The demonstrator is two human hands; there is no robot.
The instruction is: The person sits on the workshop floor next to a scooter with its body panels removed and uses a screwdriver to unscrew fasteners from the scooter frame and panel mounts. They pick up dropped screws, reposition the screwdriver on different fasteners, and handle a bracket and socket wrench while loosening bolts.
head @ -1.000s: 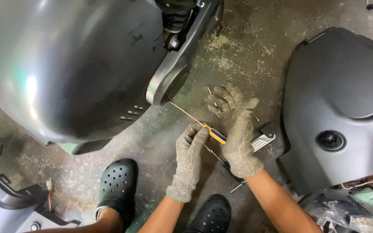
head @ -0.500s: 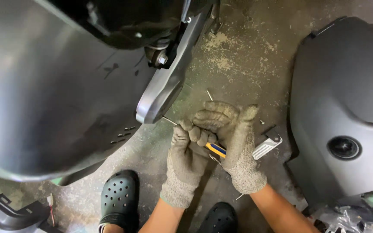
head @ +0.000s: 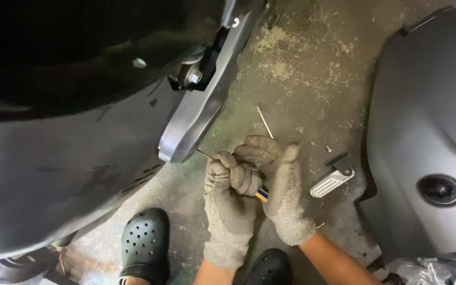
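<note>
Grey-gloved hands (head: 254, 177), two; seemingly one screwdriver (head: 238, 177).

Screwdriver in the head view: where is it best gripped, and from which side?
Grip the screwdriver by its yellow-and-blue handle, coming from the lower right. The thin shaft points up-left toward the grey panel; the left hand and right hand already wrap the handle.

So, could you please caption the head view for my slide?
Gloved left hand and right hand grip a screwdriver beside a grey scooter panel.
</note>
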